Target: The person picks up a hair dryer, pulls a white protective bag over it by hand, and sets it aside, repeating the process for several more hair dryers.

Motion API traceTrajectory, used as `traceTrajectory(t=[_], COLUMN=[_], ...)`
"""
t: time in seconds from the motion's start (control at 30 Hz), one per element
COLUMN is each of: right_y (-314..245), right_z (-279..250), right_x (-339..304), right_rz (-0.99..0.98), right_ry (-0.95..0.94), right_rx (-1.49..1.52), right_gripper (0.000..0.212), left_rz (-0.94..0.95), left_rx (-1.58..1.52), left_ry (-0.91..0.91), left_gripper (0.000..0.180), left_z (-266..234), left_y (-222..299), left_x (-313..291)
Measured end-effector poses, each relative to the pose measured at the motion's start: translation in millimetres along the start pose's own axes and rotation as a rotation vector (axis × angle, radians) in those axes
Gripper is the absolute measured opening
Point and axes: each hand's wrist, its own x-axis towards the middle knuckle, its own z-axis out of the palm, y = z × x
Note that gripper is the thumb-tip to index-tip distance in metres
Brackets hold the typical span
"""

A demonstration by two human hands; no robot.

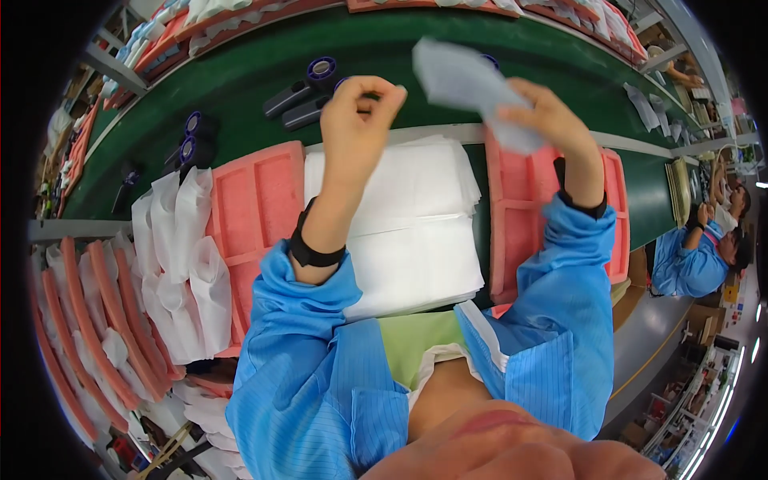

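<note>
Room: factory line, another person point(694, 260) seated far right.
Surface: green conveyor belt point(240, 76); white sheet stack point(408, 232) between pink foam trays point(260, 200).
Left hand point(356, 112): fingertips pinched shut; contents unclear.
Right hand point(544, 112): gripping pale grey pouch point(464, 80).

The sleeves point(320, 376) were bright blue with a fine stripe, and a black wristband point(314, 252) circled each forearm. The right hand point(544, 112) pinched a pale grey-white foam pouch point(468, 80). Below lay a stack of white foam sheets point(408, 232), flanked by salmon-pink foam trays point(260, 200). The conveyor belt point(384, 48) was dark green, carrying black handheld devices point(300, 96) with purple-ringed ends. A strip of light green cloth point(416, 340) showed between the sleeves.
</note>
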Motion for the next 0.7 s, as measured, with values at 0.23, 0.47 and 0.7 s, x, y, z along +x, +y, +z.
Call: traceTrajectory(t=[0.23,0.47,0.7], right_y=[194.4,162.6,120.5], right_z=[-128.7,-67.7,-38.0], right_x=[100.0,135.7,129.3], right_rz=[0.295,-0.235,0.143], right_ry=[0.712,0.669,0.336], right_rx=[-0.538,-0.621,0.080], right_gripper=[0.049,0.058,0.054], left_rz=[0.143,0.247,0.285], left_rx=[0.728,0.811,0.778], left_ry=[-0.558,-0.580,-0.578], left_gripper=[0.031,0.039,0.033], left_z=[48.7,50.6,56.7], left_y=[-12.0,-23.2,-35.5], left_x=[-46.3,-58.3,-59.8])
